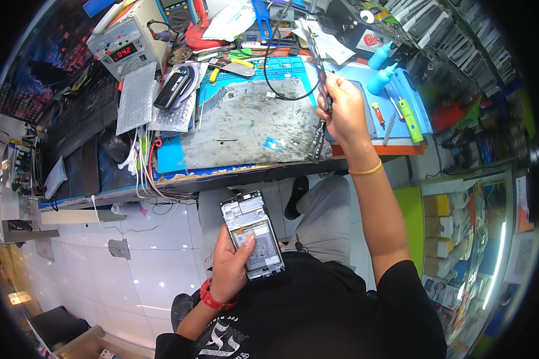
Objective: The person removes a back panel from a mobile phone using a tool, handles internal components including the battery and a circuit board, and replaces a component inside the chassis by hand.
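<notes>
My left hand holds an opened smartphone over my lap, back cover off, with the battery and inner frame showing; my thumb rests on the battery. My right hand is raised over the right side of the workbench and grips a pair of long metal tweezers that point up and away. A thin dark strip hangs down from that hand toward the bench edge.
A worn grey work mat covers the blue bench. A bench power supply with a red display stands at the back left. Blue bottles, a green tool, screwdrivers and cables crowd the back and right. White tiled floor lies below left.
</notes>
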A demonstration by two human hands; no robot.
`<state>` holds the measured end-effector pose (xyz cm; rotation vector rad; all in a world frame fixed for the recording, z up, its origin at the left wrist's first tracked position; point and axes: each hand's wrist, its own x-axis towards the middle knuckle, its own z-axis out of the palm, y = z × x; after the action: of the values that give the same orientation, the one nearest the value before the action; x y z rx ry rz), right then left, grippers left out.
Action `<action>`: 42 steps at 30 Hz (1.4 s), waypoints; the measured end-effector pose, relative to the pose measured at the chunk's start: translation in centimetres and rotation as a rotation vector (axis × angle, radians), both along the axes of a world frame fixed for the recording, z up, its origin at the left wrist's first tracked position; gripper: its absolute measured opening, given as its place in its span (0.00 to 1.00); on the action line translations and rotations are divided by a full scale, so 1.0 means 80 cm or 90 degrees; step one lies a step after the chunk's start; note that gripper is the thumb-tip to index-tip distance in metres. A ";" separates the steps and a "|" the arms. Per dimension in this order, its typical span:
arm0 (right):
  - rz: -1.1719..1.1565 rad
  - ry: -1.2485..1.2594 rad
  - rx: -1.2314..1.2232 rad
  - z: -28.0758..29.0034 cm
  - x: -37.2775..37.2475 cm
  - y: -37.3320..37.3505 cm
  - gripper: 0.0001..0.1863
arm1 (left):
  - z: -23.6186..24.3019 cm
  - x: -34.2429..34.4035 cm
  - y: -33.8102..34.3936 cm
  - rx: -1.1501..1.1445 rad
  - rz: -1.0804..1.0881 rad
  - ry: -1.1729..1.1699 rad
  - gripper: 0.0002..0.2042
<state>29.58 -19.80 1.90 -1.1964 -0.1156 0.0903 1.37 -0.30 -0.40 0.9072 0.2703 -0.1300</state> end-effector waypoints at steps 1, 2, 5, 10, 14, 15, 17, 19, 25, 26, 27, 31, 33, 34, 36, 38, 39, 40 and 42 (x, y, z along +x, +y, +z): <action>0.049 0.045 0.064 -0.001 0.008 0.004 0.11 | 0.001 0.000 0.001 -0.001 0.005 0.004 0.17; 0.069 0.088 0.081 -0.001 0.017 0.006 0.11 | 0.001 -0.001 0.002 -0.003 0.011 0.007 0.17; 0.110 0.160 0.167 -0.021 0.037 0.004 0.10 | -0.002 -0.002 0.007 0.009 0.007 0.003 0.18; 0.131 0.207 0.204 -0.031 0.044 0.006 0.10 | -0.003 -0.002 0.013 -0.010 0.012 0.002 0.18; 0.088 0.200 0.160 -0.027 0.042 0.011 0.11 | -0.004 -0.002 0.016 -0.021 0.013 0.010 0.18; 0.078 0.200 0.151 -0.026 0.041 0.012 0.11 | -0.005 -0.002 0.016 -0.024 0.013 0.009 0.18; 0.085 0.196 0.153 -0.026 0.042 0.011 0.12 | -0.008 -0.001 0.017 -0.032 0.012 0.007 0.19; 0.123 0.190 0.173 -0.030 0.046 0.006 0.12 | -0.005 0.000 0.018 -0.034 0.006 0.002 0.19; 0.198 0.173 0.191 -0.028 0.041 0.003 0.11 | -0.005 0.001 0.018 -0.038 0.004 0.002 0.18; 0.185 0.172 0.185 -0.028 0.040 0.004 0.11 | -0.005 0.001 0.018 -0.040 0.004 0.006 0.18; 0.172 0.171 0.179 -0.029 0.040 0.005 0.11 | -0.006 0.001 0.018 -0.040 0.004 0.005 0.18; 0.133 0.166 0.162 -0.023 0.038 0.014 0.10 | -0.007 0.002 0.017 -0.038 0.004 0.003 0.18; 0.145 0.170 0.161 -0.030 0.043 0.010 0.10 | -0.006 0.002 0.017 -0.035 0.003 0.006 0.18; 0.152 0.173 0.160 -0.030 0.044 0.010 0.11 | -0.006 0.002 0.017 -0.033 0.003 0.007 0.18; 0.164 0.168 0.149 -0.028 0.043 0.008 0.11 | -0.006 0.002 0.018 -0.032 0.002 0.008 0.18; 0.164 0.160 0.128 -0.025 0.040 0.009 0.11 | -0.008 0.002 0.018 -0.033 0.001 0.006 0.18; 0.158 0.155 0.113 -0.023 0.039 0.010 0.11 | -0.008 0.002 0.018 -0.032 0.001 0.006 0.18; 0.151 0.150 0.097 -0.022 0.038 0.010 0.11 | -0.008 0.002 0.019 -0.032 0.000 0.005 0.18; 0.142 0.149 0.097 -0.020 0.037 0.009 0.10 | -0.008 0.002 0.019 -0.034 -0.001 0.007 0.18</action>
<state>32.54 -19.05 0.29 -1.0105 -0.0484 0.4097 1.52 1.19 -1.04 0.8547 0.2755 -0.1432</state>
